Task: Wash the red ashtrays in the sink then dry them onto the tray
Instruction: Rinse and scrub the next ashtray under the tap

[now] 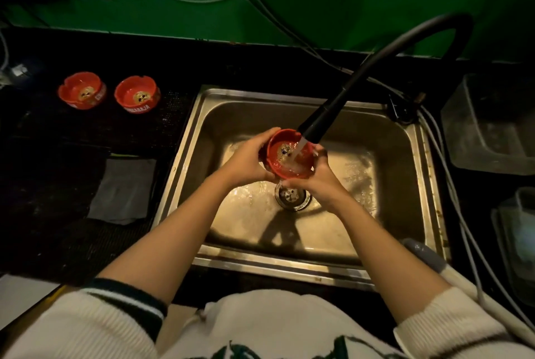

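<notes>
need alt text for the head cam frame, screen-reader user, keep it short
Both hands, left hand and right hand, hold a red ashtray under running water from a black faucet over a steel sink. Two more red ashtrays and a grey cloth sit on the dark counter to the left.

Three red ashtrays are counted: one (289, 156) over the sink (405, 138), two (82, 90) (137, 93) on the counter (58, 214). One grey cloth (123, 190), one black faucet (376, 69) and two hands (246, 158) (318, 179) are seen.
</notes>
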The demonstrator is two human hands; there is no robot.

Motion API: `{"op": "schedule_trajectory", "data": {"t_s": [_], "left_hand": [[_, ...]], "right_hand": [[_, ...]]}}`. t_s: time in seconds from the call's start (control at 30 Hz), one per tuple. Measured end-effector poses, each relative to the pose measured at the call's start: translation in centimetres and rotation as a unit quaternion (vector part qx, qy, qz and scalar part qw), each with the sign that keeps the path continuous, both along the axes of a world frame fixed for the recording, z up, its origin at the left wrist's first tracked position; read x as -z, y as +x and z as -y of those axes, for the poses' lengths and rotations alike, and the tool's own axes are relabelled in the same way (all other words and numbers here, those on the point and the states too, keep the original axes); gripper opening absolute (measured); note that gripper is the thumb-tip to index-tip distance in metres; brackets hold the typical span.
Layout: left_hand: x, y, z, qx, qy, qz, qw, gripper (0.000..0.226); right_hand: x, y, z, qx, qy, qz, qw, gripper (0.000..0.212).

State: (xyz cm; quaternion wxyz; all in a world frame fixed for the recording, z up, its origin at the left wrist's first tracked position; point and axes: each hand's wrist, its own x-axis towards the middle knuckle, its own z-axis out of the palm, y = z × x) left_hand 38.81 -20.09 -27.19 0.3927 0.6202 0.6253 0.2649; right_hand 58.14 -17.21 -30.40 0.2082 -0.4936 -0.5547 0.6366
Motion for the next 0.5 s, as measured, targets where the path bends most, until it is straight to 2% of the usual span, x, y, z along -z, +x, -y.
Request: {"op": "schedule_trajectory", "data": {"t_s": [0.13,0.27,0.37,0.5], "left_hand": [[-0.6,-0.9,-0.1,0.023,-0.058,-0.016,0.998,0.107],[-0.3,-0.6,-0.2,0.031,-0.113,0.037,0.992,0.089],[0.6,0.1,0.2,0.01,-0.158,0.097,0.983,0.082],[1.9,1.3,0.7,-0.017,-0.193,0.191,0.962,0.078]], "right_hand": [[0.0,0.4,0.1,-0.017,-0.071,-0.044,0.996,0.101],[-0.3,1.2,0.2,-0.017,-0.107,-0.054,0.993,0.103],[-0.7,2.0,0.0,-0.018,-0.089,-0.025,0.996,0.096],[-2.1,2.6,-0.8,-0.045,-0.019,0.05,0.998,0.086]]}}
